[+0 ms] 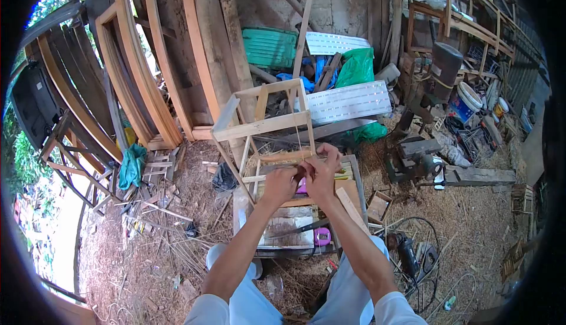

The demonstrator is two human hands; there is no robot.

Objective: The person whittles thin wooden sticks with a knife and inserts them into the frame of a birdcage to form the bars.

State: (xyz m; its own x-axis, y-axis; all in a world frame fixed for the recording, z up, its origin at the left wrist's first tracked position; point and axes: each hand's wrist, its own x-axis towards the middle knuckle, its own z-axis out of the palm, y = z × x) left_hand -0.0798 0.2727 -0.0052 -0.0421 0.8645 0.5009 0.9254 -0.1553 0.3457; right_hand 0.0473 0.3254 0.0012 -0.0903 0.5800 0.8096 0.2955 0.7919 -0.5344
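Low workbench [359, 179]: worn white board [286, 241] near front edge, dark elongated tool [308, 226] across it; pink tape measure [322, 236] beside; pale wood strip [351, 206] right.

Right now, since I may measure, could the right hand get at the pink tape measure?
Probably yes: the pink tape measure looks uncovered, nearer the body, though the right hand must draw back from the left hand.

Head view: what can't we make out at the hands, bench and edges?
- Between left hand and right hand: any held item; head view, hidden by fingers.
- Magenta item: full shape; head view, hands cover part.
- Tape measure: markings; head view, too small.
- Bucket: label text; head view, too small.
- Far right: head view, cut by dark lens border.
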